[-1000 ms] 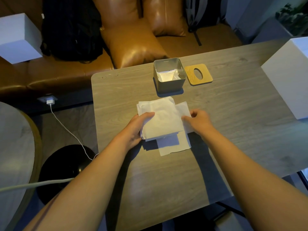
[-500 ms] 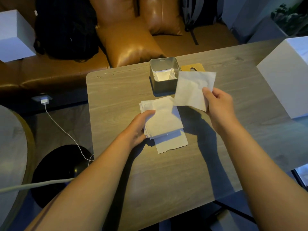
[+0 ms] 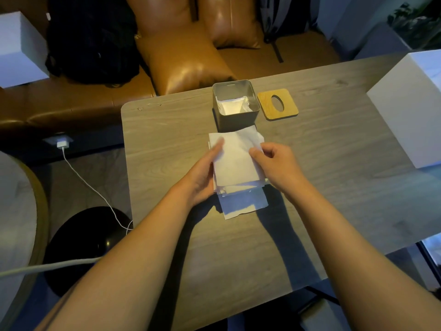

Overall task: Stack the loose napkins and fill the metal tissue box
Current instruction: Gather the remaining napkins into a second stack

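A stack of white napkins (image 3: 235,163) lies on the wooden table (image 3: 334,187), just in front of the open metal tissue box (image 3: 235,105). The box holds some white tissue inside. My left hand (image 3: 202,173) grips the stack's left edge, thumb on top. My right hand (image 3: 278,166) pinches the right edge of the top napkin, which lies on the stack. One loose napkin (image 3: 243,206) sticks out from under the stack toward me. The wooden lid (image 3: 278,104) with an oval slot lies right of the box.
A white block (image 3: 410,111) stands at the table's right edge. Behind the table is a brown leather sofa (image 3: 181,58) with a black backpack (image 3: 90,41). A charger cable (image 3: 90,187) trails on the floor at left.
My right hand lifted a napkin from the right side of the pile, held it up near the box, and has now brought it down onto the stack. My left hand stayed on the stack.
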